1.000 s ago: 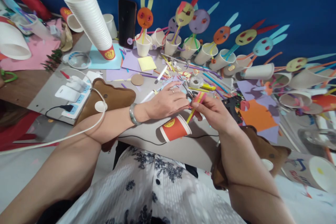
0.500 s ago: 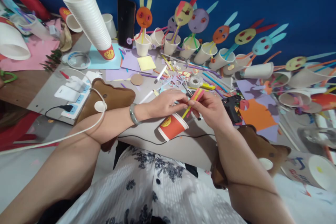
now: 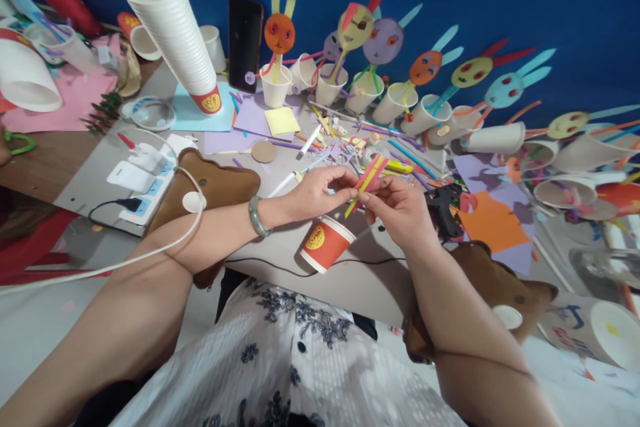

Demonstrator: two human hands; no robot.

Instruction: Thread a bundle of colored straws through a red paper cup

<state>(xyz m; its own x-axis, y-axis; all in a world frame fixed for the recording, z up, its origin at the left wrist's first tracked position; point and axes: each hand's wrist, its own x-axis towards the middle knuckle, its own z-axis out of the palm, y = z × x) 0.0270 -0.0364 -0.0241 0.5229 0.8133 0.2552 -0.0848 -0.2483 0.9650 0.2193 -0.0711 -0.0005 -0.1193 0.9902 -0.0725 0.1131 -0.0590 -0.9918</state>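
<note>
Pink and yellow strips (image 3: 371, 175) are pinched between both hands above the table's front part. My left hand (image 3: 320, 193), with a bracelet on the wrist, holds them from the left with thumb and fingertips. From the right, my right hand (image 3: 400, 208) grips their lower part between thumb and fingers. Just below the hands a red paper cup (image 3: 326, 247) with a yellow emblem stands tilted in view, apart from the strips. Scraps and strips (image 3: 345, 140) lie beyond the hands, with a yellow cutter (image 3: 399, 167) among them.
A tall stack of white cups (image 3: 173, 37) stands back left near a black phone (image 3: 245, 43). Cups with paper rabbit faces (image 3: 280, 33) line the blue wall. A power strip (image 3: 147, 197) and white cable lie left. Brown cushions (image 3: 213, 177) flank the arms; orange paper (image 3: 493, 220) lies right.
The strips have been raised slightly and moved clear of the red cup's rim. My left hand's thumb and fingers have shifted on them, and the view has moved a little.
</note>
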